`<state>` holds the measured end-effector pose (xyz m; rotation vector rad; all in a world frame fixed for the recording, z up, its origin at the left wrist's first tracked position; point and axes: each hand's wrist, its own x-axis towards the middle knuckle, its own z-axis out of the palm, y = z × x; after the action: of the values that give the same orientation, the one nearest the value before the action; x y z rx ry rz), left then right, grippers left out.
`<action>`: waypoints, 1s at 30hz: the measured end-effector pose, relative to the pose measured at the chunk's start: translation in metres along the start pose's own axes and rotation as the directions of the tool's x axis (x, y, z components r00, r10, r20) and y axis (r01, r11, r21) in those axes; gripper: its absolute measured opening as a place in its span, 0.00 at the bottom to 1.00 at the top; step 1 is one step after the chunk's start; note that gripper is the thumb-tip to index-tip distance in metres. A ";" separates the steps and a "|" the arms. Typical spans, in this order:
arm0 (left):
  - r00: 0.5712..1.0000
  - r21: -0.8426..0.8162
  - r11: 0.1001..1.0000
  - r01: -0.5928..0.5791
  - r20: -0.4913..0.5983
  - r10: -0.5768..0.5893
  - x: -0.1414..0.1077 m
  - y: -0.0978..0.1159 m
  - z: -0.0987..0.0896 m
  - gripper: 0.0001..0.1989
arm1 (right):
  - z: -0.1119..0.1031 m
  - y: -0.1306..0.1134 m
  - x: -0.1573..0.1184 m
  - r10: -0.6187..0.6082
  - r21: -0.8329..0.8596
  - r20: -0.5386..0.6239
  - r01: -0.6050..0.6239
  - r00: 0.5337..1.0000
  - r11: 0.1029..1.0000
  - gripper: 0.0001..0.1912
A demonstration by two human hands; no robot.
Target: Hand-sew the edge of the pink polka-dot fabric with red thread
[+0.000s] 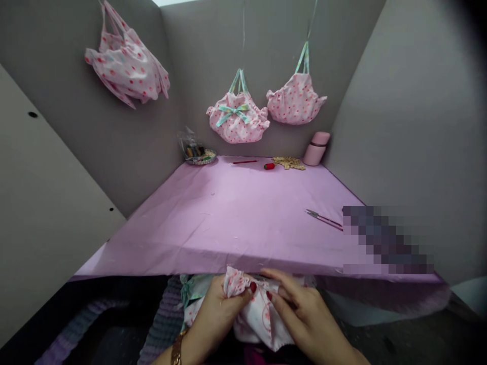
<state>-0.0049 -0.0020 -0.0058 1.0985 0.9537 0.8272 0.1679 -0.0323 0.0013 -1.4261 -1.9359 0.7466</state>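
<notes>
Just below the table's front edge, both hands work on a white fabric piece (262,324) with pink and red print and a gathered, ruffled edge. My left hand (224,299) is closed, pinching the ruffle between thumb and fingers. My right hand (304,309) grips the same cloth, its thumb near the left thumb and its index finger stretched out. Mint-green fabric (196,289) shows beside the left wrist. Whether a needle or thread sits between the fingertips is too small to tell.
Thread snips (323,218) lie on the pink-covered table (228,213), near a pixelated patch. Farther back are a red thread spool (269,166), a red pencil-like stick (243,162), small wooden pieces (289,163), a pink flask (317,148) and a basket (201,158). Dotted bags (238,121) hang above.
</notes>
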 end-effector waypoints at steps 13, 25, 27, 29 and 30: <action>0.999 0.135 0.990 -0.040 -0.030 0.044 -0.001 0.001 -0.001 0.08 | -0.005 -0.010 0.003 0.001 0.157 0.056 -0.009 0.998 0.987 0.16; 1.000 0.089 0.996 -0.019 -0.015 0.020 0.001 -0.002 -0.002 0.09 | -0.002 -0.005 0.001 0.060 0.169 0.039 -0.066 0.997 0.983 0.14; 1.000 0.073 0.997 -0.020 0.000 0.020 0.002 -0.005 -0.003 0.09 | -0.002 -0.004 0.000 0.076 0.188 0.049 -0.084 0.996 0.979 0.14; 1.000 0.058 0.998 -0.019 0.016 0.018 0.003 -0.006 -0.003 0.09 | -0.002 -0.004 0.000 0.089 0.217 0.062 -0.100 0.994 0.971 0.13; 1.000 0.050 0.999 -0.017 0.022 0.016 0.003 -0.006 -0.003 0.09 | -0.002 -0.003 -0.001 0.093 0.235 0.069 -0.107 0.993 0.966 0.13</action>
<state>-0.0059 0.0001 -0.0131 1.1573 0.9531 0.8073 0.1676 -0.0335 0.0051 -1.3742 -1.7574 1.0397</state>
